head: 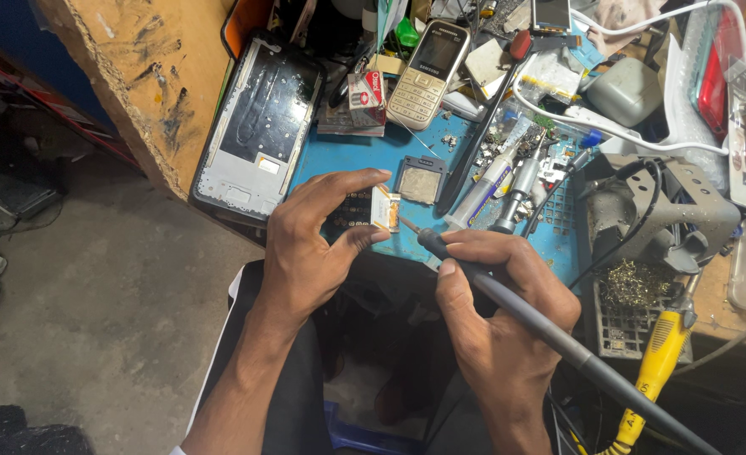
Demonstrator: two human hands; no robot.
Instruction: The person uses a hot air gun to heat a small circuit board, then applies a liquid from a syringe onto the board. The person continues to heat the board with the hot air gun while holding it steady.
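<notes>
Now, from the head view: left hand (305,244) pinching a small white component (382,208) between thumb and forefinger, grip clamped on its edges, just above the blue surface (339,156). Right hand (499,312) wrapped shut around a soldering iron (508,303), long axis running from five o'clock up to ten o'clock, tip just touching the component's right side. Keypad phone (427,76) at twelve o'clock, well apart.

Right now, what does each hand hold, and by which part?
The left hand pinches a small white component by its top and bottom edges. The right hand grips a soldering iron on its handle, near the tip.
</notes>
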